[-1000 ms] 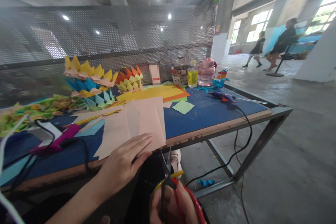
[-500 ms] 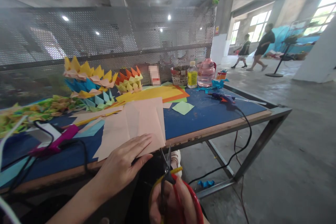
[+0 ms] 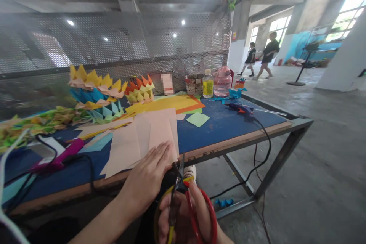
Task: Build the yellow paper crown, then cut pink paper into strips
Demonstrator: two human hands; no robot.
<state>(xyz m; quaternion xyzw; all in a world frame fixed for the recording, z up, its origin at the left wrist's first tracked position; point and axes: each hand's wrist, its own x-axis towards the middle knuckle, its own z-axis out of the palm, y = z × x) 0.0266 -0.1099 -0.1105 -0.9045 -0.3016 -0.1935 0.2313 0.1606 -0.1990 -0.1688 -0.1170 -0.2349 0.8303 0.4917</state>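
My left hand (image 3: pixel 150 177) lies flat with fingers stretched on the near corner of a folded peach paper sheet (image 3: pixel 156 131) at the table's front edge. My right hand (image 3: pixel 185 219) is closed around the red and yellow handles of a pair of scissors (image 3: pixel 178 190), whose blades point up at the paper's near edge, just right of my left fingertips.
The blue-topped table (image 3: pixel 228 126) holds paper crowns (image 3: pixel 94 87), yellow and orange sheets (image 3: pixel 168 103), a green square (image 3: pixel 198 119), bottles (image 3: pixel 208 83), a blue glue gun (image 3: pixel 238 107) with a hanging cord, and a pink glue gun (image 3: pixel 61 155). Mesh screen behind. Two people walk at far right.
My right hand has raised the scissors until the blades reach the paper's edge. My left hand slid slightly right. The two people walked farther left and away.
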